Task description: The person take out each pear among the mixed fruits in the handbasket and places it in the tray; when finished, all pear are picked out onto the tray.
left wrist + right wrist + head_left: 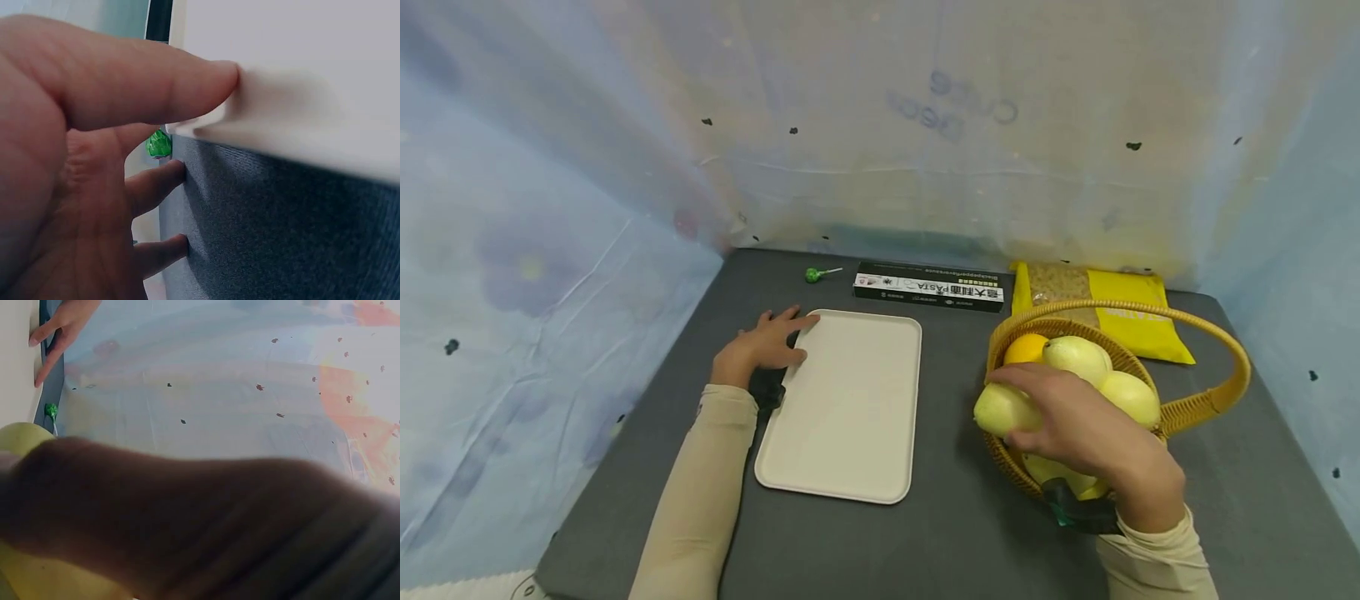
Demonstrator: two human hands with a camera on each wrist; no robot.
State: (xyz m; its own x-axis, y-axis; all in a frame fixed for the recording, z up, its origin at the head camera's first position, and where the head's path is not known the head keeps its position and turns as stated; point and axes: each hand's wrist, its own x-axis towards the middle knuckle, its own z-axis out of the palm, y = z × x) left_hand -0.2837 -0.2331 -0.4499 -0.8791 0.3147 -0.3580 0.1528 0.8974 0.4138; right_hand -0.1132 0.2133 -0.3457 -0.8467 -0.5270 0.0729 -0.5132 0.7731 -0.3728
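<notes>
A pale yellow-green pear (1004,410) is gripped by my right hand (1071,421) at the left rim of a wicker basket (1013,472). More pears (1131,398) and an orange fruit (1026,348) fill the basket around it. In the right wrist view the hand covers most of the held pear (24,437). My left hand (765,342) rests at the upper left edge of a cream tray (842,408), fingers spread. The left wrist view shows its thumb touching the tray's rim (215,119), with two fingertips on the grey tabletop.
A green-wrapped lollipop (812,274) lies behind the tray. To its right is a black-and-white pasta box (928,286). A yellow pasta bag (1131,292) lies behind the basket, whose tall handle (1232,350) leans right. Patterned sheets (880,192) surround the grey table (947,533).
</notes>
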